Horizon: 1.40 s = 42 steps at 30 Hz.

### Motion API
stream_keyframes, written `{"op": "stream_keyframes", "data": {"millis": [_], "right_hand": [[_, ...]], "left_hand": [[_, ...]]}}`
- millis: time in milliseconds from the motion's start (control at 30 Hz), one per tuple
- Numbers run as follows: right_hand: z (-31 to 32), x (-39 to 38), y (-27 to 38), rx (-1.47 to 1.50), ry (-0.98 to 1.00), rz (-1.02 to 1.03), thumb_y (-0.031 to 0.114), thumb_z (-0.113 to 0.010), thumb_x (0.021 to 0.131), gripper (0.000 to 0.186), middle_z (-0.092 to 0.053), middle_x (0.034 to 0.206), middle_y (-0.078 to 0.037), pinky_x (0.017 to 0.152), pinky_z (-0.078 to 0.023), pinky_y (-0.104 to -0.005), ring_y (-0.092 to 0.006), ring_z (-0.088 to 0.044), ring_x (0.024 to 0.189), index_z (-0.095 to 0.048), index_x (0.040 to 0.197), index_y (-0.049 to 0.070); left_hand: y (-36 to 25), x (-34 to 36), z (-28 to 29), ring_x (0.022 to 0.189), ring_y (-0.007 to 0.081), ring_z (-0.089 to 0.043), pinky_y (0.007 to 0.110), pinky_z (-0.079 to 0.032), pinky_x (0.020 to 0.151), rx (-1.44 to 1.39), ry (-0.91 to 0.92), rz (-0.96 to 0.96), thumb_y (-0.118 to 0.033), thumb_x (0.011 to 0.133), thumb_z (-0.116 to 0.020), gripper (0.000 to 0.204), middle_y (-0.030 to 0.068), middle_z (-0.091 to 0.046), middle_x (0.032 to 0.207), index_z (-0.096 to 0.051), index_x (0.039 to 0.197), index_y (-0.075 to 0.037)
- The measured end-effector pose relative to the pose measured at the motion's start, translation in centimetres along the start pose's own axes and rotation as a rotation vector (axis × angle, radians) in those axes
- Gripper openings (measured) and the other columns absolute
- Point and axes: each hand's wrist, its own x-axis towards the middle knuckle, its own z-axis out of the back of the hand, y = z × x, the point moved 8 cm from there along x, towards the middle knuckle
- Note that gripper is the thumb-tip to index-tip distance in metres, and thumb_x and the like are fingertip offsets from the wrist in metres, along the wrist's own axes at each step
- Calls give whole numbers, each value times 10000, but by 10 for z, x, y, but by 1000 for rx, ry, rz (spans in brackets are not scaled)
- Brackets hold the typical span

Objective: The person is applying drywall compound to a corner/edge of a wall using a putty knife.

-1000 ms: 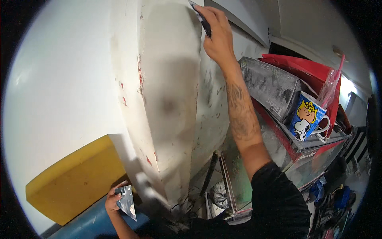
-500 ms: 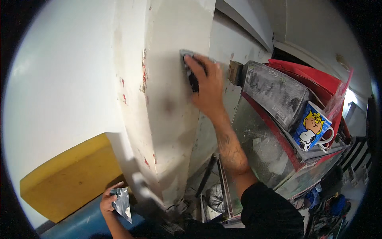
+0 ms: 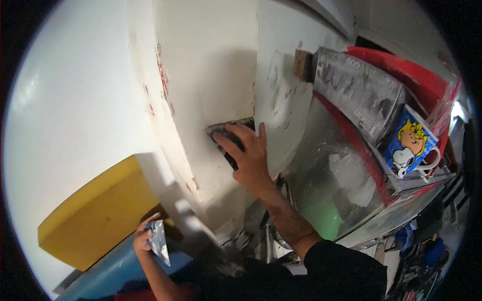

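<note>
My right hand [image 3: 249, 159] presses a dark, flat putty scraper [image 3: 232, 124] against the off-white wall column [image 3: 211, 75], its fingers spread over the blade. The scraper's wide edge is uppermost and reaches toward the column's right corner. Lower left, my left hand [image 3: 143, 240] is closed round a second flat scraper [image 3: 158, 242], greyish and shiny, with a pointed lower end. This one is held away from the wall, in front of a yellow board-like piece. Chipped paint with red patches [image 3: 162, 75] runs down the column's left edge.
At right, a dusty glass tank [image 3: 321, 160] carries a grey box [image 3: 356, 90], a red bag [image 3: 401, 65] and a blue cartoon mug [image 3: 409, 143]. A yellow panel [image 3: 95, 210] leans at lower left above a blue rounded surface [image 3: 108, 273]. Clutter fills the lower right.
My right hand has moved down the column with its scraper, which now lies with its wide edge across the wall. The view has shifted slightly; my left hand still holds its scraper.
</note>
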Motion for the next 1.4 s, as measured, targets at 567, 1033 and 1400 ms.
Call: {"op": "stream_keyframes", "data": {"millis": [567,1033,1400], "right_hand": [[-52,-169,85,1463,440,-526,-19,-488,572,679,-444,1258,-143,1037,-256,-354,-259,-387,1215,-444,1248,25],[-4,-102,22,882,416,-198,-97,-455,652,637,-434,1256,-171,1034,-271,-401,-321,-403,1185,-442,1267,69],[126,179,-57,45,-467,197,-183,-492,632,695,-480,1185,-79,930,-396,-354,-290,-458,1104,-513,1209,205]], "left_hand": [[13,-63,-114,708,140,-586,263,-477,640,-118,-784,-62,-61,837,-557,183,68,-621,857,-571,998,25],[-32,-52,-72,889,214,-594,331,-479,806,-222,-527,-125,-115,769,-613,412,100,-595,1028,-500,1142,18],[0,9,23,970,209,-563,306,-445,848,40,-25,-1,-251,653,-723,647,87,-583,1093,-494,1192,24]]}}
